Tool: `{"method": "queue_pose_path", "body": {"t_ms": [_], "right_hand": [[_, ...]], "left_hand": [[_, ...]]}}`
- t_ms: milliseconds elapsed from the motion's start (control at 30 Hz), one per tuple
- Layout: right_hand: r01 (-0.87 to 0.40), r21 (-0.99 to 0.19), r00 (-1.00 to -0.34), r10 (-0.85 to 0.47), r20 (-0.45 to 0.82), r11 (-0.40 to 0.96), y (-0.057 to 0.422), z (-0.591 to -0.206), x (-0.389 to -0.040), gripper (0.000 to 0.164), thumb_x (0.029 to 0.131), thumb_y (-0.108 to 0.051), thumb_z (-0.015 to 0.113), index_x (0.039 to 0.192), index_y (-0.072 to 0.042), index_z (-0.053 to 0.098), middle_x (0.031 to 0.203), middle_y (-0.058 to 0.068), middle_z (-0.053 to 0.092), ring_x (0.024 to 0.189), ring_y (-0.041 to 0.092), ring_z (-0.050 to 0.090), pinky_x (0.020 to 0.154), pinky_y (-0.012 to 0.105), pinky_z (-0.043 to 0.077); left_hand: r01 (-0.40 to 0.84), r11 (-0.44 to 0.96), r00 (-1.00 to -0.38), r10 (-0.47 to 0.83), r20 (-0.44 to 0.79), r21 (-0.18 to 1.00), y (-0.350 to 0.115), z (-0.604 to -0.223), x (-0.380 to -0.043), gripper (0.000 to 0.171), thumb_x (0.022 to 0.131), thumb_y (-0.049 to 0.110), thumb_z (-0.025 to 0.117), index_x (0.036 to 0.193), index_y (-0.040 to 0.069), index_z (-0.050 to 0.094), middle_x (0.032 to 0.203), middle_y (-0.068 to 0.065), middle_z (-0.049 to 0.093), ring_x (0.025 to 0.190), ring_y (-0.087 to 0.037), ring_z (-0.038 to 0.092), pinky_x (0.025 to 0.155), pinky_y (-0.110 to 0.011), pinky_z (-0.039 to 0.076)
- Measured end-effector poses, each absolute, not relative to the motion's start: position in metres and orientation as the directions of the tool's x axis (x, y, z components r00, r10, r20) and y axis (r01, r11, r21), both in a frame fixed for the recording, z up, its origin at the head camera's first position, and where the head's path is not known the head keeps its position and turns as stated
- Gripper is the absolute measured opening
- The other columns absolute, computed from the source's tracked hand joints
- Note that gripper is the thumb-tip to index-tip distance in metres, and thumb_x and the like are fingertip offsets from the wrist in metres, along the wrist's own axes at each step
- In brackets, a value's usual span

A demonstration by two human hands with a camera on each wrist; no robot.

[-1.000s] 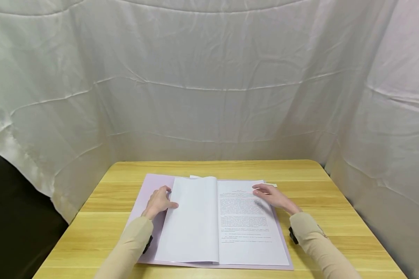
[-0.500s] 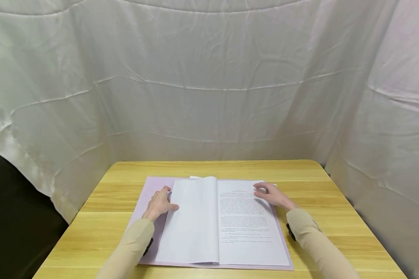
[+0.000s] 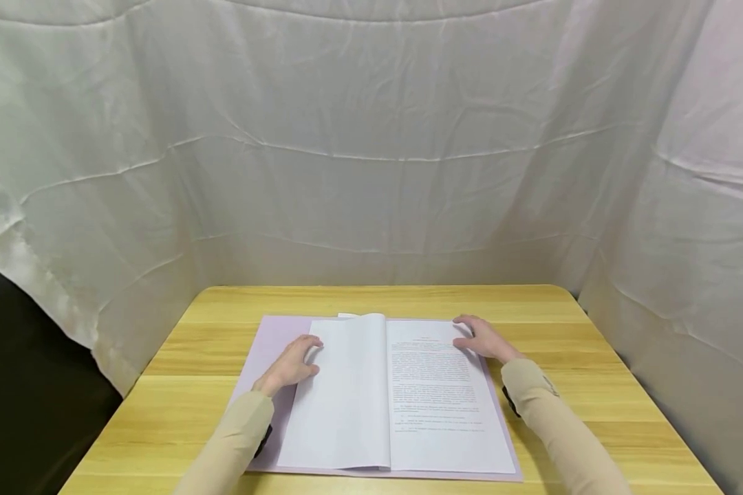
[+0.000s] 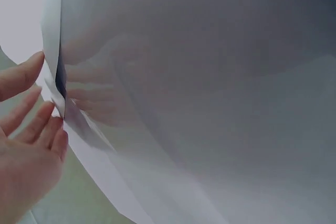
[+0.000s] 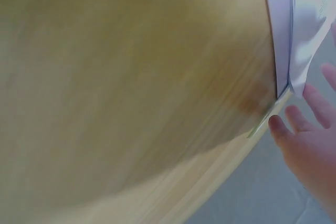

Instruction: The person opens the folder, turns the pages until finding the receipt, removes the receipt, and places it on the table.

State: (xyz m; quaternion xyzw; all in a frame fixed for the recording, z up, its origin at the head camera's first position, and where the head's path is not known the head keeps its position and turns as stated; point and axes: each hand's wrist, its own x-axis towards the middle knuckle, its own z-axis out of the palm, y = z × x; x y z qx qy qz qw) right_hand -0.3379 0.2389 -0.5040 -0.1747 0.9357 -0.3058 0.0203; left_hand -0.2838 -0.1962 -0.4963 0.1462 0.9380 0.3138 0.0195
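A pale lilac folder (image 3: pixel 280 333) lies spread open on the table. Its left side bears a blank white sheet (image 3: pixel 339 405), curved up at the fold. On the right is a white sheet covered with printed text (image 3: pixel 439 385). My left hand (image 3: pixel 289 364) is at the blank sheet's left edge, thumb and fingers spread apart over it. In the left wrist view the fingertips (image 4: pixel 59 129) meet a glossy sheet's edge. Over the printed sheet's upper right corner is my right hand (image 3: pixel 486 339), its fingers bent loosely and apart. Whether they touch the paper I cannot tell.
The wood-grain table (image 3: pixel 594 399) has rounded far corners. Pale grey cloth (image 3: pixel 371 192) hangs behind it and along both sides. A small white strip (image 3: pixel 347 315) pokes out beyond the folder's far edge. Something black (image 3: pixel 31 364) fills the lower left.
My left hand's fingers have moved right, over the blank sheet's edge. My right hand has shifted slightly, its fingers spreading. The folder's upper left corner lies slightly lower than a second ago.
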Motion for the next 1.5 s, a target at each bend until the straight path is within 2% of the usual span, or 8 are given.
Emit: {"method": "queue_pose_path", "body": {"t_ms": [400, 567, 667, 967, 1167, 1333, 1433, 1500], "right_hand": [[-0.237, -0.642, -0.971, -0.206, 0.124, 0.729, 0.236, -0.504, -0.344, 0.051, 0.088, -0.002, 0.072, 0.135, 0.008, 0.056, 0.14, 0.034, 0.052, 0.128, 0.052, 0.05, 0.109, 0.063, 0.043], [-0.191, -0.664, -0.981, -0.13, 0.141, 0.723, 0.236, -0.504, -0.348, 0.051, 0.087, 0.0, 0.07, 0.135, 0.007, 0.056, 0.12, 0.032, 0.061, 0.106, 0.042, 0.06, 0.089, 0.049, 0.055], [-0.19, -0.659, -0.981, -0.111, 0.16, 0.728, 0.236, -0.503, -0.349, 0.044, 0.086, -0.001, 0.07, 0.128, 0.007, 0.061, 0.098, 0.023, 0.061, 0.087, 0.03, 0.055, 0.073, 0.035, 0.047], [-0.199, -0.606, -0.975, -0.096, 0.199, 0.77, 0.236, -0.499, -0.349, 0.015, 0.092, -0.009, 0.068, 0.092, 0.006, 0.065, 0.074, 0.011, 0.055, 0.069, 0.02, 0.046, 0.061, 0.027, 0.035], [-0.172, -0.628, -0.983, -0.09, 0.161, 0.758, 0.236, -0.496, -0.348, 0.033, 0.098, -0.015, 0.064, 0.073, -0.005, 0.044, 0.064, 0.002, 0.038, 0.059, 0.015, 0.038, 0.054, 0.024, 0.029], [-0.126, -0.69, -0.992, -0.076, 0.102, 0.713, 0.235, -0.493, -0.346, 0.032, 0.1, -0.023, 0.062, 0.079, -0.002, 0.051, 0.069, 0.007, 0.056, 0.06, 0.012, 0.046, 0.055, 0.023, 0.036], [-0.095, -0.75, -0.995, -0.086, 0.051, 0.654, 0.235, -0.493, -0.346, 0.032, 0.102, -0.028, 0.06, 0.103, 0.005, 0.064, 0.089, 0.018, 0.072, 0.068, 0.011, 0.061, 0.059, 0.023, 0.048], [-0.082, -0.789, -0.993, -0.119, 0.011, 0.609, 0.236, -0.492, -0.345, 0.041, 0.103, -0.029, 0.058, 0.121, 0.007, 0.062, 0.099, 0.024, 0.074, 0.071, 0.013, 0.067, 0.061, 0.025, 0.054]], "left_hand": [[0.306, 0.745, -0.923, 0.385, -0.008, 0.593, -0.197, -0.498, -0.282, 0.044, 0.088, -0.003, 0.062, 0.132, -0.008, 0.055, 0.151, -0.029, 0.044, 0.144, -0.049, 0.037, 0.122, -0.061, 0.027], [0.304, 0.735, -0.915, 0.403, -0.029, 0.606, -0.199, -0.497, -0.282, 0.047, 0.089, 0.001, 0.062, 0.134, -0.009, 0.053, 0.153, -0.03, 0.042, 0.145, -0.05, 0.035, 0.122, -0.062, 0.026], [0.304, 0.733, -0.913, 0.407, -0.035, 0.609, -0.199, -0.496, -0.282, 0.048, 0.089, 0.002, 0.063, 0.135, -0.009, 0.052, 0.153, -0.03, 0.042, 0.145, -0.05, 0.035, 0.121, -0.062, 0.027], [0.295, 0.729, -0.91, 0.411, -0.05, 0.617, -0.2, -0.496, -0.282, 0.049, 0.09, 0.004, 0.063, 0.136, -0.008, 0.051, 0.154, -0.029, 0.04, 0.145, -0.049, 0.034, 0.122, -0.062, 0.026], [0.301, 0.726, -0.907, 0.418, -0.049, 0.618, -0.2, -0.497, -0.284, 0.049, 0.091, 0.004, 0.062, 0.137, -0.009, 0.05, 0.154, -0.03, 0.039, 0.146, -0.049, 0.033, 0.123, -0.061, 0.026], [0.313, 0.724, -0.905, 0.424, -0.039, 0.615, -0.201, -0.499, -0.285, 0.048, 0.091, 0.005, 0.062, 0.136, -0.009, 0.05, 0.154, -0.03, 0.039, 0.146, -0.05, 0.033, 0.122, -0.061, 0.026], [0.31, 0.724, -0.906, 0.422, -0.041, 0.616, -0.202, -0.499, -0.285, 0.048, 0.092, 0.005, 0.062, 0.136, -0.009, 0.05, 0.155, -0.03, 0.038, 0.146, -0.05, 0.033, 0.123, -0.061, 0.025], [0.311, 0.724, -0.906, 0.422, -0.039, 0.616, -0.202, -0.499, -0.284, 0.048, 0.092, 0.005, 0.062, 0.136, -0.009, 0.05, 0.155, -0.03, 0.038, 0.146, -0.05, 0.033, 0.122, -0.062, 0.025]]}}
